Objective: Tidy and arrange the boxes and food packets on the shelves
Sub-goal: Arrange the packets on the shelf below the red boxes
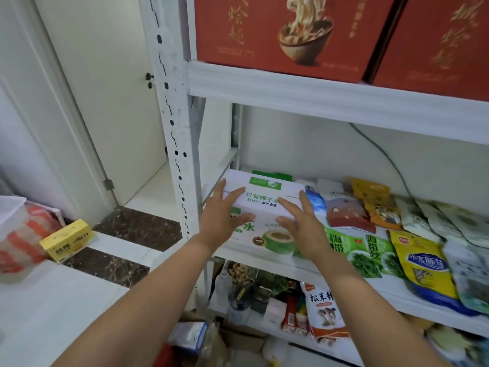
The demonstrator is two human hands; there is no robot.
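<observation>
At the far left, on the floor, lies a yellow box (pixel 66 239). On the middle shelf (pixel 375 290), at its left end, stands a white box (pixel 264 205). The left hand (pixel 225 217) rests on its left part, with the fingers straight and a little spread over the top. The right hand (pixel 301 225) rests on its right part, fingers also straight and spread. Neither hand curls round it. Just right of the box lie food packets (pixel 370 250), some overlapping.

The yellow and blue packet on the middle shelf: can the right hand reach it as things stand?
Probably yes. The right hand rests on the white box; the packet lies uncovered at the shelf's front edge, to its right.
</observation>
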